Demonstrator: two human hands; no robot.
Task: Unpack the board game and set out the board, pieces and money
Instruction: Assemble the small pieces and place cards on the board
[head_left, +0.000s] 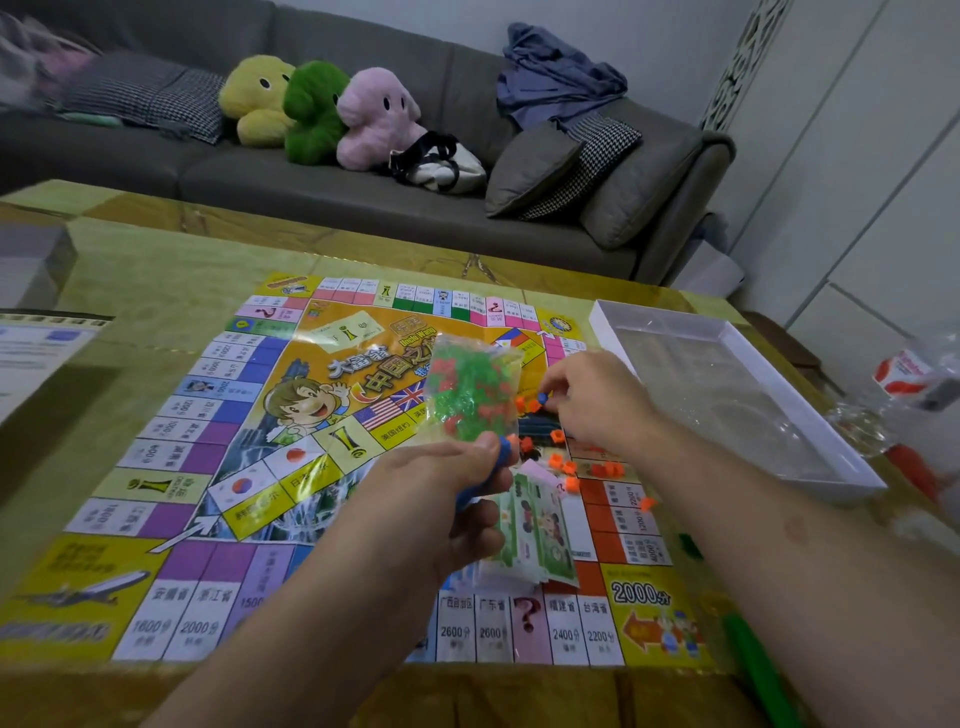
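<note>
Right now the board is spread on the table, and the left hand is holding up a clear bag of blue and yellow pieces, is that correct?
Not quite: the bag held up by the left hand holds green and red pieces, as the head view shows. The board is indeed spread on the table.

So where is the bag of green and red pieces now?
The bag is held up over the middle of the board, pinched at its bottom by the left hand, just left of the right hand.

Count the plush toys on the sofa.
3, side by side on the sofa: yellow plush on the left, green plush in the middle, pink plush on the right. None seems hidden.
</note>
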